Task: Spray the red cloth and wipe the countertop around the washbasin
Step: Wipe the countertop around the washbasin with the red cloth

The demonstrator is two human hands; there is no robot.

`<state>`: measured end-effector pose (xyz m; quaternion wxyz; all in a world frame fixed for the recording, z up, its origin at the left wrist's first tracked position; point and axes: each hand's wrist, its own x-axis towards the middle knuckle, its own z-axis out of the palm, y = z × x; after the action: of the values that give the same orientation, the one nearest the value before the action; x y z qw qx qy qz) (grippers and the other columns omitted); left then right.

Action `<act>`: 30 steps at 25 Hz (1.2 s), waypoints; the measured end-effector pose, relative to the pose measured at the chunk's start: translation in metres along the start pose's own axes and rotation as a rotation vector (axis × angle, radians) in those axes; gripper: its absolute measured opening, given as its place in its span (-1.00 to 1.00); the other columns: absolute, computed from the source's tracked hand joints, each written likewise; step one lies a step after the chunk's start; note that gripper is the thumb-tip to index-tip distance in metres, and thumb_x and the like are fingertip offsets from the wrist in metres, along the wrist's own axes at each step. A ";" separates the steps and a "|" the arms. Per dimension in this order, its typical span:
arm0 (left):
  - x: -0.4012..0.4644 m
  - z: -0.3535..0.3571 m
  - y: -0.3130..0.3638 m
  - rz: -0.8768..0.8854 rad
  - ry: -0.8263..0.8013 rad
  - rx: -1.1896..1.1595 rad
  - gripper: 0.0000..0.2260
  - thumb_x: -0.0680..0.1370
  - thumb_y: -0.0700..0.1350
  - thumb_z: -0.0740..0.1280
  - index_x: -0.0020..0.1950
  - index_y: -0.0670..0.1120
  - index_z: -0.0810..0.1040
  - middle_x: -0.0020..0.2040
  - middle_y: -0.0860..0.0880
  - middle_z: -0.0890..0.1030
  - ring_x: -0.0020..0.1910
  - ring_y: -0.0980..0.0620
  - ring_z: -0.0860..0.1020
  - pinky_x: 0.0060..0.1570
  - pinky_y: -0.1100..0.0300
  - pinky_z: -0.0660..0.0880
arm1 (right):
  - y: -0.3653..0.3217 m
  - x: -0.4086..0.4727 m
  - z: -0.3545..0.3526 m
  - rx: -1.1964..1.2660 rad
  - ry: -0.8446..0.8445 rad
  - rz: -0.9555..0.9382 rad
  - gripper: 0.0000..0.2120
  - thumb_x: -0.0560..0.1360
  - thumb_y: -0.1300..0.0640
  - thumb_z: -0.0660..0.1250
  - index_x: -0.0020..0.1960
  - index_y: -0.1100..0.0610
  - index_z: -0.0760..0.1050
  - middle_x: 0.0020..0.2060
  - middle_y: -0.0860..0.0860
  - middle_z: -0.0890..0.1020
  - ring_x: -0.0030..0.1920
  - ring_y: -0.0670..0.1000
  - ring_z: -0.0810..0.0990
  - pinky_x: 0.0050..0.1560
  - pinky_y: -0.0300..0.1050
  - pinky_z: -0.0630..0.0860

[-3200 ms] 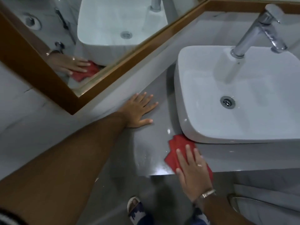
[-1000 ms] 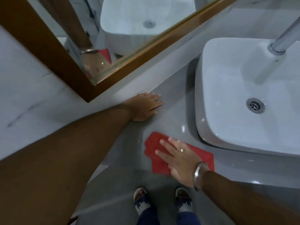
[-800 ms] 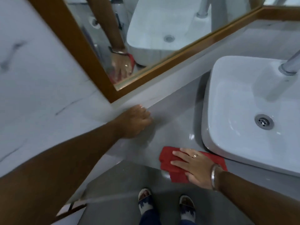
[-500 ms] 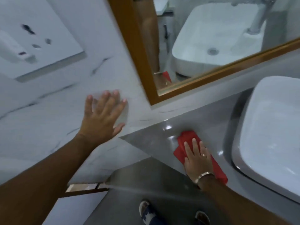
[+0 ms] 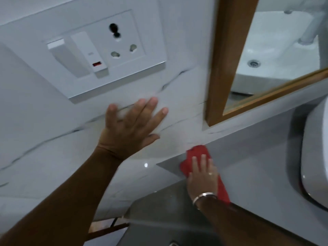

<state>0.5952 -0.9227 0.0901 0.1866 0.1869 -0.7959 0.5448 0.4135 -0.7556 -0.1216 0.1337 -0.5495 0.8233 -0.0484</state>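
Right hand [image 5: 202, 176] lies flat on the red cloth [image 5: 197, 153], fingers [image 5: 194, 161] extended and slightly spread, pressing it onto the grey surface [image 5: 257, 166] at its far-left corner against the wall. Left hand [image 5: 131, 128], fingers spread, rests against the marble wall [image 5: 44, 139] below the socket plate [image 5: 99, 54]. Washbasin [image 5: 314, 157] stands at right.

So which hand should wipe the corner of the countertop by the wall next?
Right. The right hand already presses the red cloth flat on the countertop, its far edge at the wall corner. The left hand is spread against the wall, off the cloth.
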 end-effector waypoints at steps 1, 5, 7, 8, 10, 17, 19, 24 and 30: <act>0.001 0.000 0.000 -0.011 0.017 -0.003 -0.26 0.52 0.42 0.18 0.59 0.04 0.25 0.65 -0.19 -0.02 0.62 -0.14 -0.07 0.47 -0.32 -0.24 | -0.017 0.001 0.008 -0.040 -0.034 -0.185 -0.33 0.45 -0.08 0.35 0.49 0.07 0.25 0.46 0.21 0.33 0.42 0.33 0.31 0.36 0.27 0.28; -0.006 -0.019 0.003 -0.312 -0.087 -0.074 -0.07 0.40 0.40 0.35 0.63 0.05 0.10 0.62 -0.21 -0.26 0.60 -0.16 -0.26 0.46 -0.32 -0.32 | 0.027 -0.001 0.007 -0.170 -0.055 -0.463 -0.33 0.38 0.00 0.40 0.44 0.04 0.30 0.43 0.17 0.40 0.33 0.27 0.45 0.24 0.21 0.46; -0.028 -0.033 0.007 -0.514 -0.198 -0.066 0.03 0.36 0.43 0.36 0.65 0.03 -0.02 0.60 -0.22 -0.35 0.58 -0.17 -0.33 0.43 -0.35 -0.34 | 0.070 -0.011 -0.007 -0.190 -0.024 -0.233 -0.37 0.46 -0.02 0.31 0.48 0.07 0.24 0.48 0.15 0.30 0.38 0.25 0.40 0.28 0.17 0.45; -0.039 -0.036 0.008 -0.571 -0.229 -0.062 0.06 0.36 0.46 0.34 0.65 0.00 -0.06 0.59 -0.22 -0.37 0.58 -0.18 -0.35 0.42 -0.37 -0.34 | 0.083 -0.014 -0.013 -0.161 0.023 -0.086 -0.39 0.51 -0.05 0.24 0.51 0.08 0.19 0.50 0.16 0.26 0.41 0.25 0.34 0.33 0.16 0.41; -0.051 -0.034 0.006 -0.626 -0.269 -0.076 0.10 0.35 0.51 0.30 0.65 -0.01 -0.15 0.58 -0.20 -0.42 0.56 -0.19 -0.39 0.39 -0.41 -0.36 | 0.075 -0.007 -0.015 -0.115 0.055 0.188 -0.37 0.54 -0.10 0.16 0.53 0.13 0.13 0.51 0.21 0.22 0.46 0.28 0.25 0.39 0.18 0.33; -0.050 -0.028 0.005 -0.621 -0.250 -0.136 0.15 0.32 0.53 0.29 0.63 0.00 -0.24 0.57 -0.16 -0.46 0.54 -0.17 -0.43 0.36 -0.42 -0.41 | 0.005 0.009 0.004 -0.315 -0.099 -0.681 -0.27 0.33 -0.03 0.39 0.46 0.08 0.29 0.43 0.20 0.39 0.37 0.28 0.41 0.30 0.20 0.37; -0.053 -0.028 0.004 -0.624 -0.250 -0.134 0.15 0.33 0.53 0.29 0.63 0.00 -0.23 0.57 -0.16 -0.45 0.54 -0.17 -0.43 0.35 -0.42 -0.41 | 0.052 -0.002 -0.015 -0.311 -0.144 -0.640 -0.26 0.32 -0.03 0.37 0.46 0.03 0.28 0.46 0.11 0.33 0.36 0.22 0.43 0.30 0.14 0.38; -0.050 -0.025 0.006 -0.641 -0.250 -0.154 0.11 0.37 0.55 0.25 0.62 0.00 -0.25 0.56 -0.16 -0.47 0.53 -0.18 -0.44 0.35 -0.43 -0.41 | 0.075 0.016 -0.030 -0.124 0.001 0.128 -0.38 0.56 -0.08 0.10 0.55 0.07 0.04 0.54 0.18 0.13 0.49 0.26 0.17 0.45 0.20 0.21; -0.046 -0.030 0.005 -0.626 -0.303 -0.172 0.14 0.35 0.55 0.25 0.62 -0.02 -0.27 0.55 -0.18 -0.48 0.53 -0.20 -0.45 0.28 -0.54 -0.04 | 0.019 -0.016 -0.003 -0.266 -0.251 -0.612 -0.25 0.31 0.00 0.26 0.50 -0.02 0.23 0.50 0.14 0.27 0.45 0.24 0.29 0.40 0.21 0.28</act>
<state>0.6355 -0.8888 0.0729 0.2393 0.4841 -0.7616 0.3583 0.4017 -0.7333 -0.1207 0.1405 -0.7849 0.5969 0.0891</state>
